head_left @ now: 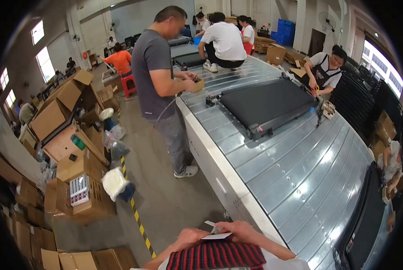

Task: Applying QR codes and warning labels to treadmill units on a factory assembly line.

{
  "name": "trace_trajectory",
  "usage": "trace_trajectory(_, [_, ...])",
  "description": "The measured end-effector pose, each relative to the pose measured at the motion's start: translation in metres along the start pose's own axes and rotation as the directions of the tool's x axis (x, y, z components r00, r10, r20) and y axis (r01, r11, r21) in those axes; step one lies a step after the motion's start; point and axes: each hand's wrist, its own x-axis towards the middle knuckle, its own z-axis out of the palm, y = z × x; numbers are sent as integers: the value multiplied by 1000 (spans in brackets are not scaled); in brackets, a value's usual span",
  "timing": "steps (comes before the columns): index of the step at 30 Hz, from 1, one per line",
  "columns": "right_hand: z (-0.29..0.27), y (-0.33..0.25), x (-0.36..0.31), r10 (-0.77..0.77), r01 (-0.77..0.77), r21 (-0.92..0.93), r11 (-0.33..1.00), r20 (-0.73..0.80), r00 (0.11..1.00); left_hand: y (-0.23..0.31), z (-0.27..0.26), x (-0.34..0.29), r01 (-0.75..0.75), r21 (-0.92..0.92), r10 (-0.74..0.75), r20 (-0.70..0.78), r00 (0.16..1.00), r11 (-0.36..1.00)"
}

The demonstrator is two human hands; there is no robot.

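Note:
Close to my body, my left hand (190, 238) and my right hand (239, 232) are both closed on a small folded white card (217, 236). A greyish bit shows between its flaps, too small to make out. Below my hands is a red-and-black striped knitted cloth (217, 256). To my right runs a long metal-slatted conveyor table (273, 189), which neither hand touches. Farther along it lies a flat black treadmill-like deck (269, 101).
A person in a grey shirt (156, 67) stands left of the table, holding a small cardboard piece. A person in an apron (325, 72) works at the deck's far right. Another black deck (368, 225) lies near right. Cardboard boxes (86, 193) stand left, past yellow-black floor tape (138, 220).

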Motion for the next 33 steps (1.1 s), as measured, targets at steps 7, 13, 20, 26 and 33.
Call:
trace_trajectory(7, [-52,52,72,-77,78,68,995,-18,997,-43,-44,80,70,168,-75,26,997,983])
trace_trajectory(13, [-80,88,99,15,-15,75,997,1,1000,-61,-45,128,72,164,-77,23,997,984])
trace_trajectory(20, [-97,113,95,87,-86,89,992,-2,996,-72,-44,174,34,201,-64,142,988,979])
trace_trajectory(26, [-117,132,97,135,-133,44,990,-44,990,-78,-41,214,-49,155,32,110,993,987])
trace_trajectory(33, [-135,156,78,155,-151,35,988,-210,965,-81,-33,267,-148,148,105,262,959,978])
